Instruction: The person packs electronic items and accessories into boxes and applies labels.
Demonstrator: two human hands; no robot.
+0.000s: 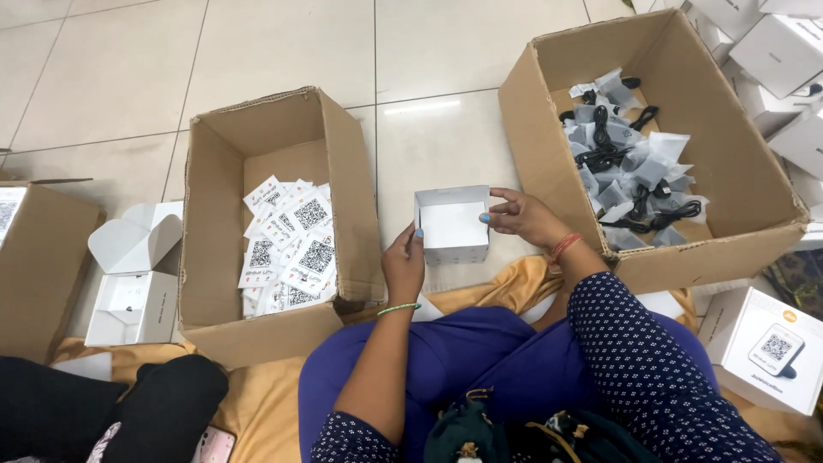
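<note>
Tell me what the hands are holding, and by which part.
A small open white box, held between both hands: the left hand on its left wall, the right hand on its right wall.

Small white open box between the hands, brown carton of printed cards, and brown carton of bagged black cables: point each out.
Small white open box (452,225), head view, inner floor.
Brown carton of printed cards (353,184), head view, right wall.
Brown carton of bagged black cables (538,129), head view, left wall.

Packing room (tiled floor): cartons of cables and leaflets.
</note>
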